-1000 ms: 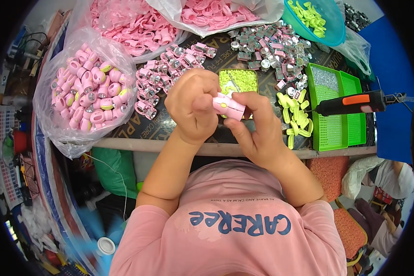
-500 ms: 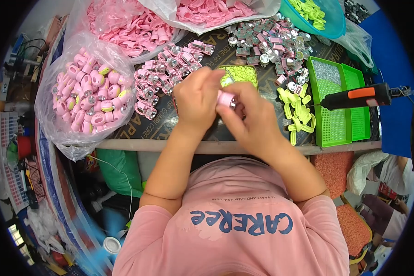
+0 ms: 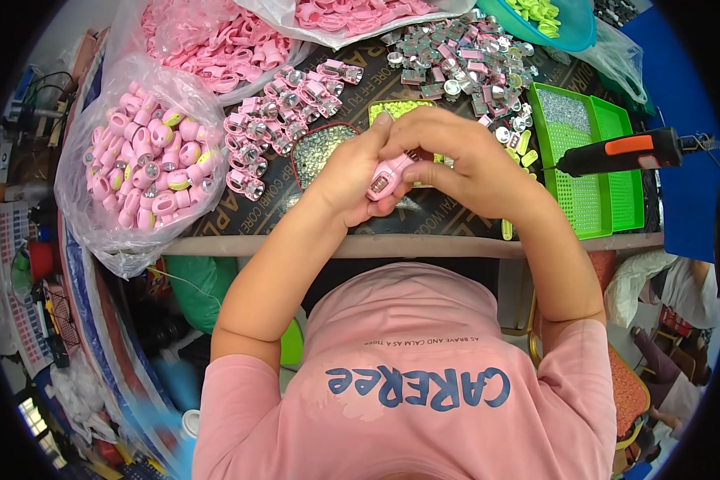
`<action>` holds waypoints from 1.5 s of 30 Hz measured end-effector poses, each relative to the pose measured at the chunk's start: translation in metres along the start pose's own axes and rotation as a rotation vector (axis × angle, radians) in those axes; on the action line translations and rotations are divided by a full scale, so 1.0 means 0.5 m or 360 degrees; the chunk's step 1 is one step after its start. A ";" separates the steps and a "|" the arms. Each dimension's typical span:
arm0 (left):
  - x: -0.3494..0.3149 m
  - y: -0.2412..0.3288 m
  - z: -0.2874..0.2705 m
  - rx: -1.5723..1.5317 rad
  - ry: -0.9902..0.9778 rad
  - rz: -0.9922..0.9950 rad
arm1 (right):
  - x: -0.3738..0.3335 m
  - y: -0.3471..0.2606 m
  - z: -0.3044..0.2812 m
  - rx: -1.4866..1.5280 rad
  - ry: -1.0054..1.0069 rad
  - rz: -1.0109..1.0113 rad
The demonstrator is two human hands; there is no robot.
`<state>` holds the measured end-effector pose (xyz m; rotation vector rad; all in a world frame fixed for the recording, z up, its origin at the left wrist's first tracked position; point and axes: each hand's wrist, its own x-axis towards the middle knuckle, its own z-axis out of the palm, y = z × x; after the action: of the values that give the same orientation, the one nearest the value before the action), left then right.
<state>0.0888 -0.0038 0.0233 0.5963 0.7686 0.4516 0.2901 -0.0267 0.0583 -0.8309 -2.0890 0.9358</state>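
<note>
Over the table's near middle, my left hand (image 3: 350, 178) is closed around a small pink flashlight body (image 3: 382, 184). An open window in its side shows the inner part. From the right, my right hand (image 3: 464, 156) pinches the far end of the same body with thumb and fingers, which partly hide that end. Behind the hands sits a box of small lime-green parts (image 3: 398, 109). Left of them lies a shallow red-rimmed tray (image 3: 294, 160) of tiny shiny metal pieces, partly covered by my left hand. Lime-green strips (image 3: 524, 148) lie beyond my right hand.
A clear bag of pink flashlights (image 3: 148, 156) stands at the left. Pink bodies with silver heads (image 3: 284, 112) and loose silver-headed inserts (image 3: 456, 60) lie farther back. An electric screwdriver (image 3: 620, 154) hangs over green trays (image 3: 568, 216) at the right. Bags of pink shells (image 3: 216, 40) line the back.
The pink body has turned, so its open window now faces up. My right hand has moved over the lime-green strips, and my left hand has opened from its fist around the body.
</note>
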 end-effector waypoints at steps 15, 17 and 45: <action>-0.042 -0.023 0.049 0.0827 0.0443 0.1203 | -0.064 -0.017 0.065 0.0454 0.0628 0.0167; -0.028 -0.033 0.026 0.1065 0.0626 0.1534 | -0.070 -0.036 0.086 0.1212 0.0699 0.0417; -0.042 -0.003 0.020 0.1410 0.0855 0.2679 | -0.004 -0.067 0.160 -0.0127 0.1036 -0.0194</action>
<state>0.0832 -0.0203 0.0384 2.0030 0.7991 1.9087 0.2192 -0.0750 0.0444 -0.8907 -1.5882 0.4331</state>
